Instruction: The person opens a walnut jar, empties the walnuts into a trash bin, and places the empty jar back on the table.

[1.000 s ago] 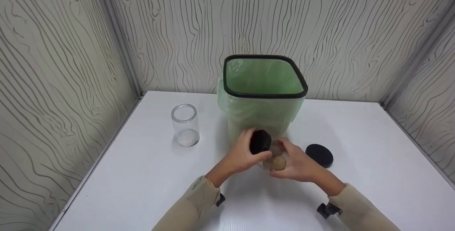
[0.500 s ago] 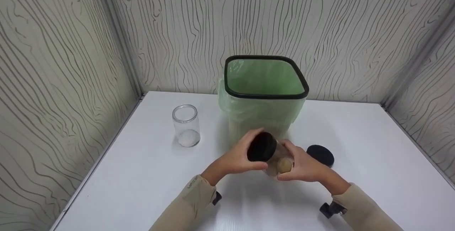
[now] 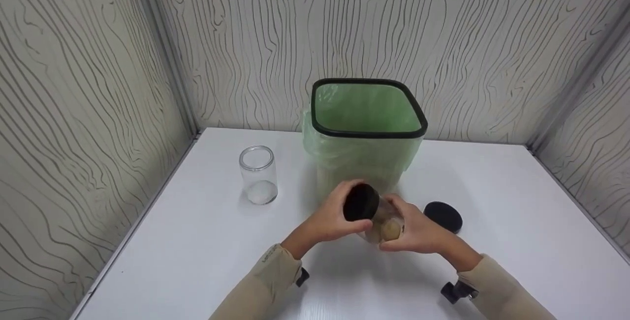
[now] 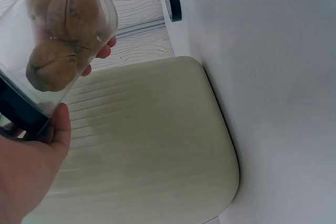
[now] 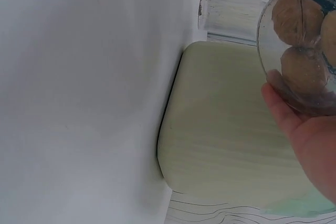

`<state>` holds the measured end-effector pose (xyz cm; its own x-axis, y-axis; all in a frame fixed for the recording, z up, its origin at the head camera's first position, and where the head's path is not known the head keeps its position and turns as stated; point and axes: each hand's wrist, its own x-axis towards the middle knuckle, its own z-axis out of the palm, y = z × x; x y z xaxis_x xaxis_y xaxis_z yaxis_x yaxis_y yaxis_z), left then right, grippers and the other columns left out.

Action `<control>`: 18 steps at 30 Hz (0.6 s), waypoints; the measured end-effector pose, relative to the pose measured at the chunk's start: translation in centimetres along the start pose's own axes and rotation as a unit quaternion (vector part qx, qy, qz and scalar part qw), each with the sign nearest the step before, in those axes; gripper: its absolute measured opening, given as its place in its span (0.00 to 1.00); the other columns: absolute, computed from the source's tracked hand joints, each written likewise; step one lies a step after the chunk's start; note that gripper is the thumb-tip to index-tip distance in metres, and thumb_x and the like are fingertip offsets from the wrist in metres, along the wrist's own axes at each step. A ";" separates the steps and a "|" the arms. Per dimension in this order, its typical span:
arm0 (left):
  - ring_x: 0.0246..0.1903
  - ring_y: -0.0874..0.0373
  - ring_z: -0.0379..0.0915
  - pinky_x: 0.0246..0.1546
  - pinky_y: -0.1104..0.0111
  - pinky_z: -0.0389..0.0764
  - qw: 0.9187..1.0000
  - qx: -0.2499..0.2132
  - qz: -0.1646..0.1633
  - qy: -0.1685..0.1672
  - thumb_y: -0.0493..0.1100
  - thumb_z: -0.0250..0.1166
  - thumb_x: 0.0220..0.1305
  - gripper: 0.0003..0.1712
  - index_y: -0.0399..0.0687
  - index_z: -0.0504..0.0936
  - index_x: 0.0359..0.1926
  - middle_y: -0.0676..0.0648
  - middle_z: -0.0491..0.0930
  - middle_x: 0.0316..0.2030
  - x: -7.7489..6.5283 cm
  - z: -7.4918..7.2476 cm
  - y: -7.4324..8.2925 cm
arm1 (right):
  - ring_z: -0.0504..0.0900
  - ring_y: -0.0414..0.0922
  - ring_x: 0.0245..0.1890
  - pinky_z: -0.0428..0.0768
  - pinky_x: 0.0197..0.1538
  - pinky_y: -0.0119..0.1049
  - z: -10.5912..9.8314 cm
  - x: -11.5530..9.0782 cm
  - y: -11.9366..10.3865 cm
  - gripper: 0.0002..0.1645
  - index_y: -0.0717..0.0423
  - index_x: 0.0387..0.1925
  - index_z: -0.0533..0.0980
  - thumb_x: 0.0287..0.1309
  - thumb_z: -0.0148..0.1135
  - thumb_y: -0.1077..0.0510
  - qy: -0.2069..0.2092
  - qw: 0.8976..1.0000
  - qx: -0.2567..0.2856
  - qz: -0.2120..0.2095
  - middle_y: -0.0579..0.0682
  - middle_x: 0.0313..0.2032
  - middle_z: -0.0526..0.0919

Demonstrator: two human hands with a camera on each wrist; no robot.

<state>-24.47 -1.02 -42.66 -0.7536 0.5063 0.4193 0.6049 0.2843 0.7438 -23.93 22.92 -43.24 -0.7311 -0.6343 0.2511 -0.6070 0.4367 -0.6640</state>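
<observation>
Both hands hold a clear jar [image 5: 272,51] with several walnuts [image 4: 52,66] inside, tilted in front of the bin. My left hand [image 3: 327,220] grips the black lid [image 3: 361,203] at the jar's upper-left end, thumb below and fingers over the top. Around the glass body, toward its base, curls my right hand [image 3: 417,227]. In the left wrist view the lid [image 4: 21,109] sits on the jar's mouth. Part of the jar is hidden behind the fingers.
A bin [image 3: 364,157] with a black rim and pale green liner stands just behind the hands. To the left, an uncovered glass jar [image 3: 258,177] is upright on the white table [image 3: 197,261]. Another black lid [image 3: 443,217] lies at right, near the right hand.
The jar, lid and both hands shifted slightly right and toward me, then a little back left. The left hand's hold on the lid has turned slightly. Other things have stayed put.
</observation>
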 end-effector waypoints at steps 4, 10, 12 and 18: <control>0.53 0.60 0.63 0.54 0.64 0.70 1.000 -0.003 -0.016 0.011 0.55 0.69 0.52 0.43 0.50 0.61 0.66 0.51 0.65 0.58 0.1 0.3 0.1 | 0.73 0.43 0.47 0.77 0.46 0.35 0.1 0.1 0.3 0.50 0.50 0.62 0.59 0.39 0.78 0.55 0.006 1.000 -0.004 0.003 0.43 0.51 0.72; 0.53 0.61 0.62 0.54 0.65 0.70 0.998 -0.023 -0.050 0.028 0.56 0.68 0.53 0.42 0.52 0.61 0.65 0.53 0.64 0.57 0.4 0.6 0.1 | 0.74 0.40 0.46 0.77 0.46 0.35 0.1 0.3 0.1 0.48 0.52 0.60 0.60 0.41 0.77 0.49 0.025 0.999 -0.037 -0.012 0.42 0.50 0.73; 0.53 0.60 0.62 0.54 0.64 0.70 0.997 -0.025 -0.057 0.037 0.57 0.67 0.54 0.41 0.51 0.61 0.65 0.53 0.65 0.57 0.4 0.7 0.1 | 0.74 0.39 0.47 0.76 0.47 0.35 0.1 0.4 0.1 0.49 0.53 0.61 0.60 0.41 0.76 0.46 0.034 0.998 -0.051 -0.014 0.41 0.51 0.73; 0.53 0.58 0.63 0.55 0.61 0.69 0.995 -0.018 -0.082 0.055 0.62 0.65 0.53 0.43 0.48 0.62 0.65 0.52 0.65 0.57 0.5 1.0 0.1 | 0.74 0.39 0.50 0.77 0.49 0.38 0.5 0.4 0.2 0.53 0.56 0.63 0.59 0.40 0.76 0.44 0.058 0.995 -0.082 -0.024 0.42 0.53 0.72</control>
<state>-24.50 0.05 -42.89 -0.8663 0.3624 0.3438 0.4633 0.3253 0.8244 -24.26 22.44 -43.60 -0.7252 -0.5830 0.3664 -0.6779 0.5113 -0.5282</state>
